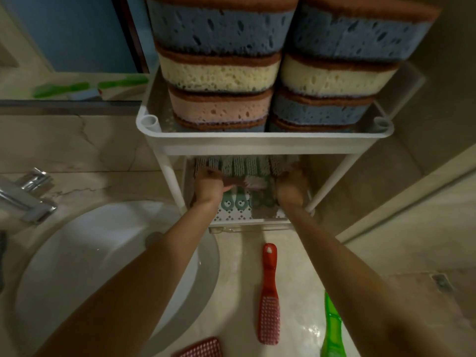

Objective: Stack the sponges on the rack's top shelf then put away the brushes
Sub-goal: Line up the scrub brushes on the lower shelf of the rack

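Two tall stacks of sponges point(221, 73) in blue, cream and pink fill the top shelf of the white rack point(257, 144). On the lower shelf lie several teal brushes point(239, 200) with bristles toward the back. My left hand point(210, 188) and my right hand point(289, 190) reach under the top shelf and both grip a pink brush point(246, 182) lying across the teal ones. A red brush point(269, 292) lies on the counter in front of the rack, a green brush point(332, 331) lies to its right, and another red brush point(203, 349) pokes in at the bottom edge.
A white sink basin point(77, 266) takes up the left, with a chrome tap point(28, 194) behind it. A mirror point(64, 47) stands at the back left. The marble counter point(386, 253) runs on to the right, along a wall.
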